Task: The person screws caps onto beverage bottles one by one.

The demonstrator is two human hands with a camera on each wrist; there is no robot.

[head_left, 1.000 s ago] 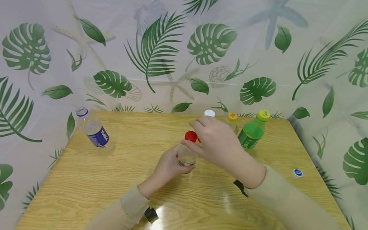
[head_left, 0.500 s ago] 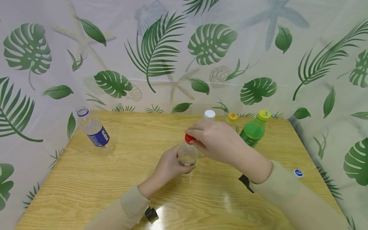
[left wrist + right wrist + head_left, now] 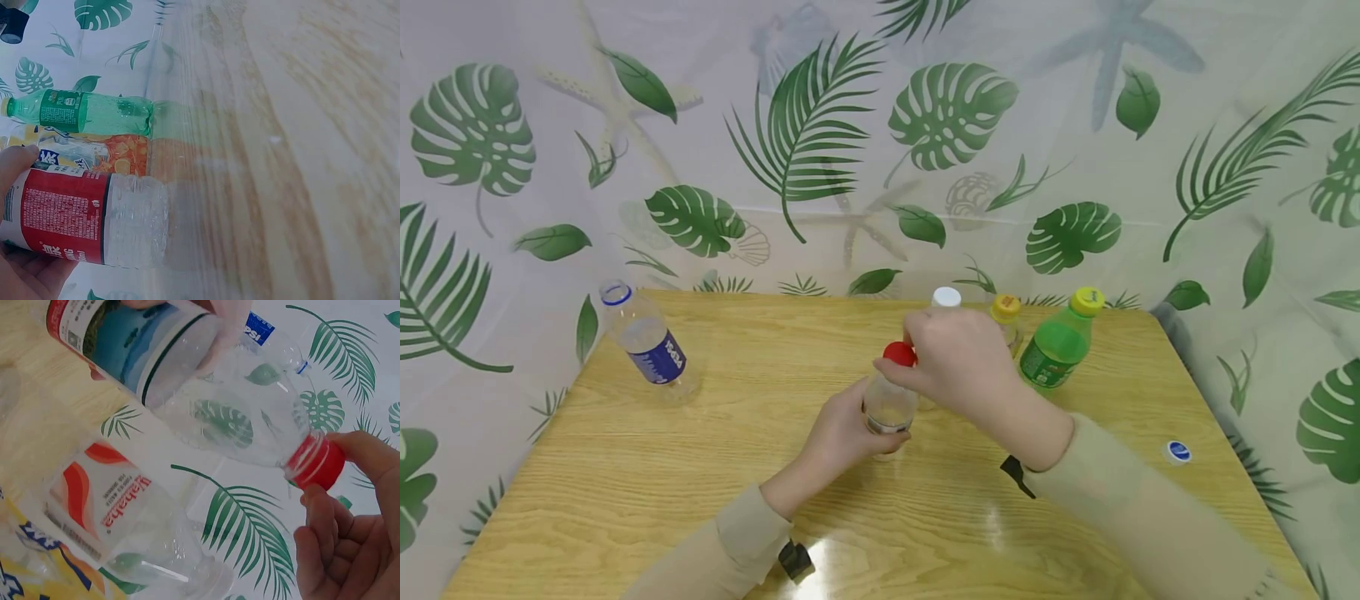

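Observation:
My left hand point(image 3: 841, 429) grips the body of a clear plastic bottle point(image 3: 891, 404) standing on the wooden table. A red label point(image 3: 65, 212) wraps that bottle in the left wrist view, and thumb and fingers curl around it. On its neck sits a red cap point(image 3: 319, 461), which the thumb and fingers of my right hand point(image 3: 962, 358) pinch. Behind the right hand stand a white-capped Wahaha bottle point(image 3: 103, 500), a yellow-capped bottle point(image 3: 1006, 310) and a green bottle point(image 3: 1056, 346) with a yellow cap.
An uncapped Pepsi bottle point(image 3: 651, 346) stands at the left of the table point(image 3: 662, 492). Near the right edge lies a loose blue-and-white cap point(image 3: 1178, 452). Leaf-printed cloth point(image 3: 820, 250) hangs behind and around the table.
My right hand shifted its wrist rightward and back left, its fingers turning about the red cap. The left hand and the bottle it holds stayed in place.

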